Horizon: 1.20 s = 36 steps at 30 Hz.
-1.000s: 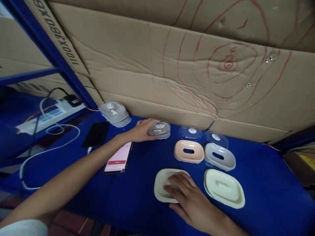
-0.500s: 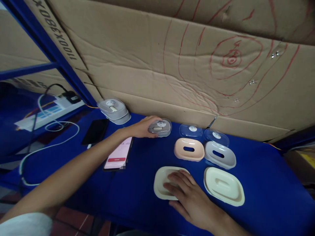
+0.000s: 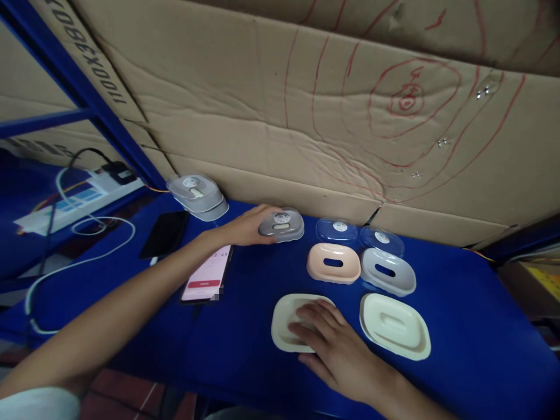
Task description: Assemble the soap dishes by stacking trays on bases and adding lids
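My left hand (image 3: 254, 226) is closed around the left end of a grey soap box (image 3: 289, 228) with a clear, stickered lid, at the back of the table. Nearer me, my right hand (image 3: 328, 344) grips the front rim of a cream soap dish base (image 3: 284, 329), fingers inside it and thumb outside. A second cream base (image 3: 396, 326) lies to its right. Behind these sit a peach soap dish insert (image 3: 317, 265) and a grey insert (image 3: 402, 277), each with an oblong slot. Two clear lids, one on the left (image 3: 326, 228) and one on the right (image 3: 391, 242), lie further back.
A stack of grey boxes (image 3: 205, 204) stands at the back left. A lit phone (image 3: 205, 280) and a dark phone (image 3: 164, 233) lie under and beyond my left forearm. A power strip (image 3: 79, 204) with cables is at far left. The cardboard wall (image 3: 219, 105) bounds the back.
The view has shifted slightly, moving everything a little left in the picture. Both hands keep their places on the grey box and the cream base.
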{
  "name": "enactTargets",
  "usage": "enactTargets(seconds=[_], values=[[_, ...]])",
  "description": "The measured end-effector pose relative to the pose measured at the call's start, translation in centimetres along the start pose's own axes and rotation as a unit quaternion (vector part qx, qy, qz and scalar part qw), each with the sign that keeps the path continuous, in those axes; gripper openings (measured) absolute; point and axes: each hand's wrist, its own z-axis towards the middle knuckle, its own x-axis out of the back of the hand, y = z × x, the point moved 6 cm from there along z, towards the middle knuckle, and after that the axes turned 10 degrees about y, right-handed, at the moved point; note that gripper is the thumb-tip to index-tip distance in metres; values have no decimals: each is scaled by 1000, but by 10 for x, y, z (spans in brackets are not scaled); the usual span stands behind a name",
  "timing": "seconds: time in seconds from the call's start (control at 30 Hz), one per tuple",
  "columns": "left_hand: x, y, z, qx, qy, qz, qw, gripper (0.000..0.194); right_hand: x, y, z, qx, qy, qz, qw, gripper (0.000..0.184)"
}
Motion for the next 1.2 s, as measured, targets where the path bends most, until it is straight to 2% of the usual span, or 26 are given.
enactTargets(seconds=[0.13, 0.27, 0.5, 0.63, 0.7, 0.77, 0.83, 0.87, 0.9, 0.93, 0.97, 1.0, 1.03, 1.07, 1.1, 1.13, 1.17, 1.2], values=[[-1, 12, 10, -8, -12, 8, 1000, 82, 0, 0, 0, -2, 2, -3, 1000, 43], [-3, 13, 14, 14, -16, 20, 1000, 82, 0, 0, 0, 1, 0, -5, 1000, 44], [-11, 11, 8, -3, -42, 50, 998, 80, 1, 0, 0, 7, 10, -5, 1000, 44], [-11, 13, 2, 36, -54, 80, 995, 83, 1, -1, 0, 18, 16, -10, 1000, 42], [-7, 22, -3, 48, -29, 108, 993, 85, 2, -1, -1, 25, 29, -14, 999, 41], [1, 42, -13, 35, 37, 102, 994, 91, 5, -1, -2, 28, 46, -17, 998, 40], [7, 68, -32, 33, 121, 17, 992, 92, 10, 2, -4, 19, 73, -11, 997, 40], [7, 78, -45, 62, 150, -56, 985, 83, 13, 3, -5, 11, 92, -8, 996, 39], [3, 85, -59, 114, 173, -151, 966, 74, 17, 5, -4, 1, 115, -7, 993, 39], [-6, 89, -73, 190, 168, -255, 933, 66, 21, 7, -3, -11, 139, -10, 990, 39], [-23, 96, -86, 254, 113, -367, 888, 64, 25, 8, -1, -23, 160, -17, 987, 39], [-41, 107, -96, 298, 42, -479, 824, 64, 29, 9, 3, -32, 173, -26, 984, 41], [-57, 120, -104, 325, -29, -580, 747, 64, 33, 9, 8, -33, 173, -32, 984, 43], [-67, 130, -108, 340, -75, -648, 678, 62, 36, 6, 16, -24, 156, -36, 987, 46], [-73, 136, -109, 352, -91, -690, 626, 57, 40, 3, 24, -10, 124, -36, 992, 51], [-76, 137, -107, 365, -91, -716, 588, 51, 46, 0, 32, 6, 87, -32, 996, 56], [-78, 134, -103, 383, -74, -724, 569, 44, 55, -2, 39, 14, 53, -27, 998, 61], [-79, 129, -99, 404, -51, -721, 561, 39, 66, -2, 46, 12, 30, -24, 999, 64]])
